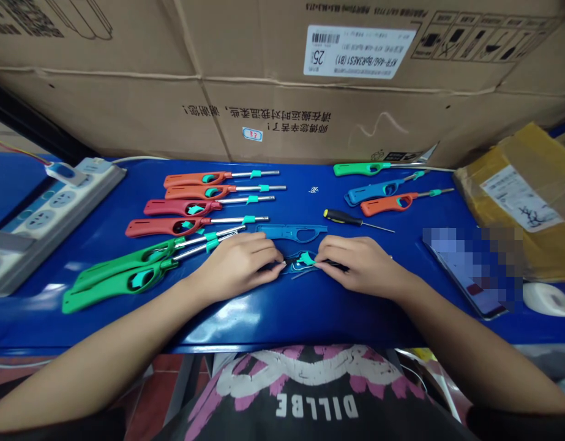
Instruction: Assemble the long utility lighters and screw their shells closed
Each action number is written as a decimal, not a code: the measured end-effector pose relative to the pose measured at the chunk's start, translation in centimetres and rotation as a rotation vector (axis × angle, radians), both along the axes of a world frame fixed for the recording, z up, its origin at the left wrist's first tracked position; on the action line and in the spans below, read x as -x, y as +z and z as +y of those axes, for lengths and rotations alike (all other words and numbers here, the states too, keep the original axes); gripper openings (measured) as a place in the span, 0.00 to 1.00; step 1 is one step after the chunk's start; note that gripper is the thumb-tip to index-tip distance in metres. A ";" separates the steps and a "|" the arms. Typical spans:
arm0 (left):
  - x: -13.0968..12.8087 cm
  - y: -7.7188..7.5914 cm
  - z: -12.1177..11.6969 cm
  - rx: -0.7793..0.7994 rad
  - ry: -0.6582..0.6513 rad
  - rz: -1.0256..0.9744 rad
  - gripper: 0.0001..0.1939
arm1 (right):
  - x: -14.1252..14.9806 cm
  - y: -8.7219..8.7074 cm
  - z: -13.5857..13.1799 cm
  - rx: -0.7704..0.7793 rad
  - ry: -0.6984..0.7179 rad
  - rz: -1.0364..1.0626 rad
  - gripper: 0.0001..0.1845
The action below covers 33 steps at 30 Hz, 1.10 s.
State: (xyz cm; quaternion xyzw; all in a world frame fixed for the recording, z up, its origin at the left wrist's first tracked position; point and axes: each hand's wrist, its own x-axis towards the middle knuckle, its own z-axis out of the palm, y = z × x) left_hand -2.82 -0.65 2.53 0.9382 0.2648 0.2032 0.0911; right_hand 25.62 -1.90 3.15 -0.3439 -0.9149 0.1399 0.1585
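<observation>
Between my hands lies an opened gas lighter with a teal trigger [306,260], a small black part, thin wires and a blue half-shell [289,267] under them. My left hand [243,260] pinches at its left end, thumb and forefinger together; my right hand [355,262] pinches at the right end beside the trigger. Both palms face down near the table, and the fingers hide much of the parts. A second blue half-shell [291,233] rests just behind my hands. A thin grey pin [299,276] lies in front of the trigger.
Several orange, red and green lighters [172,226] lie on the blue table [264,324] at left; green, blue and orange ones [387,201] lie at back right. A screwdriver [344,217], phone [470,275], white mouse [548,299], taped box [521,196] and power strip [52,214] surround them.
</observation>
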 end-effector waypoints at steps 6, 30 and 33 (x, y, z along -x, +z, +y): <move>-0.1 -0.2 0.0 -0.016 -0.010 -0.032 0.09 | -0.1 -0.4 0.2 -0.043 0.039 0.019 0.09; -0.4 -0.7 0.1 -0.047 -0.010 -0.076 0.09 | 0.1 -0.4 -0.1 -0.078 0.069 -0.040 0.12; -0.4 -0.8 0.0 -0.036 -0.010 -0.083 0.09 | 0.2 -0.5 -0.1 -0.080 0.058 -0.035 0.12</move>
